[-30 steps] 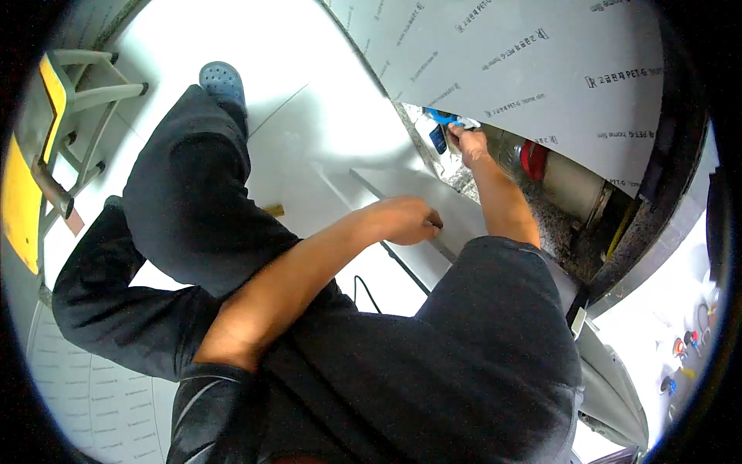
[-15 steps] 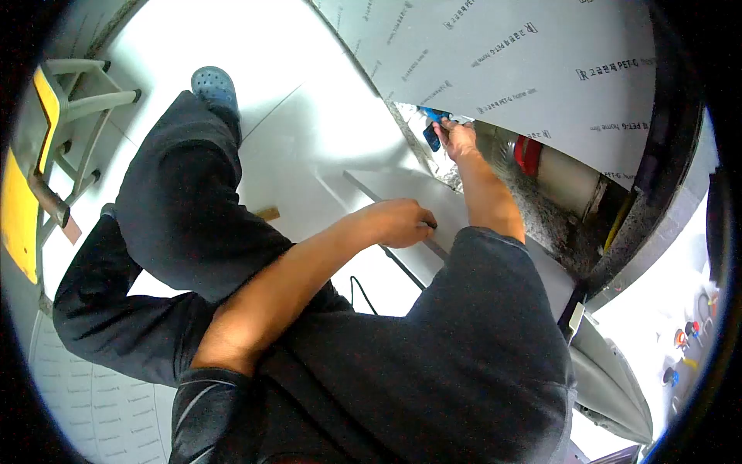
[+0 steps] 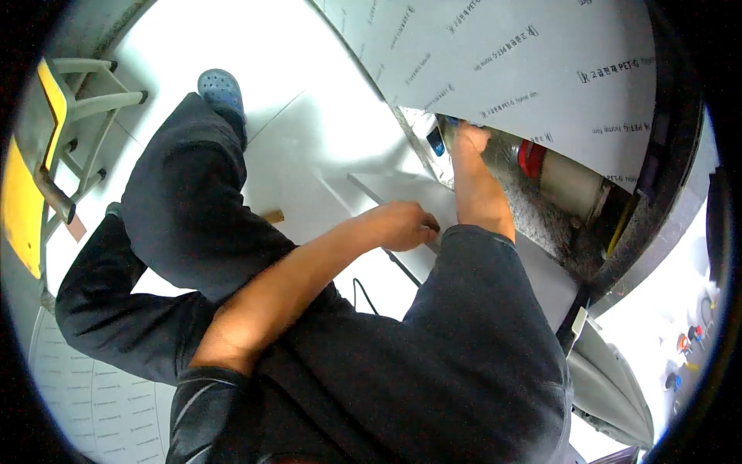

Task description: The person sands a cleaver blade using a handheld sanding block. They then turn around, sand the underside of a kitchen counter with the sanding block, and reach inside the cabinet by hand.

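Note:
My left hand (image 3: pixel 402 224) is closed, its curled fingers at the edge of a long grey board (image 3: pixel 371 189) lying low over the white floor. A dark bit shows by the fingertips, too small to name. My right hand (image 3: pixel 470 137) reaches into the gap under the film-covered panel (image 3: pixel 495 62). Its fingers are partly hidden by the panel's lower edge. A blue object (image 3: pixel 451 121) shows just beside them, mostly covered. Close by, at the gap's left end, is a dark blue piece (image 3: pixel 437 141) against white.
Inside the gap lies a pale cylinder (image 3: pixel 572 182) with a red band (image 3: pixel 531 158). A step stool with yellow treads (image 3: pixel 19 209) stands at the left. A small wooden piece (image 3: pixel 273 216) and a black cable (image 3: pixel 358 290) are on the floor. Coloured small items (image 3: pixel 684 344) lie far right.
My right hand has moved slightly further under the panel, and the blue object at its fingers is now mostly hidden. The left hand has stayed nearly still at the board.

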`<state>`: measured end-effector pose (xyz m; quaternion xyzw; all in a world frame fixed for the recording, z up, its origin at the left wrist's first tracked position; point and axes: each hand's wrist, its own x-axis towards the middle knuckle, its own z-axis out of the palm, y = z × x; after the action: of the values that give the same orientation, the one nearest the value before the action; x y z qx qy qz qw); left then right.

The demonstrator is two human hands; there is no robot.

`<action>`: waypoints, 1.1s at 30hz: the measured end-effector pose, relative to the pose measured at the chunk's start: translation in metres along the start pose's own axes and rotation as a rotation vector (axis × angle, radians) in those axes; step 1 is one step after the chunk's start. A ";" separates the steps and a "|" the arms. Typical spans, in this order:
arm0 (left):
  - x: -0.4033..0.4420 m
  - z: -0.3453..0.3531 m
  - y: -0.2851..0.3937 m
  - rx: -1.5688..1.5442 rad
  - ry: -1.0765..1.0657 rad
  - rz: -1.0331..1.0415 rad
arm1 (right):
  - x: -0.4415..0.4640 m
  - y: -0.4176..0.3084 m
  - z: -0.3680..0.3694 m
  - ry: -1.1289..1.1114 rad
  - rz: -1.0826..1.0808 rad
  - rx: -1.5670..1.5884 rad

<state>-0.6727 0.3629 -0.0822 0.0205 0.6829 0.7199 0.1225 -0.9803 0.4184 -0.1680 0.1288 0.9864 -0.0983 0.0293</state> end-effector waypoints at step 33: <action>0.000 0.006 -0.017 0.119 -0.001 0.212 | 0.005 0.075 0.093 -0.259 1.021 0.916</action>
<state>-0.6686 0.3689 -0.0988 0.1003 0.7184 0.6869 0.0445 -0.9623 0.4722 -0.2730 0.5630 0.6501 -0.4929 0.1317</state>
